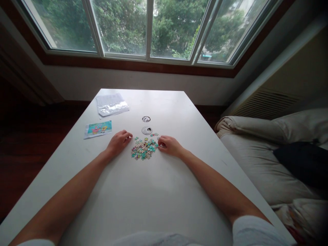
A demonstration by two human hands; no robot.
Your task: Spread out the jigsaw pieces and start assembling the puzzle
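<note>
A loose heap of small jigsaw puzzle pieces, teal, beige and other colours, lies on the white table between my hands. My left hand rests at the heap's upper left, its fingers loosely bent and slightly apart, with nothing seen in them. At the right edge of the heap, my right hand has thumb and fingertips curled together at a teal puzzle piece. Its fingers partly hide what they touch. A few pieces lie apart just above the heap.
Beyond the heap are two round metallic-looking discs, a nearer one and a farther one. A cartoon picture sheet lies at left, below a clear plastic bag. A beige sofa stands to the right.
</note>
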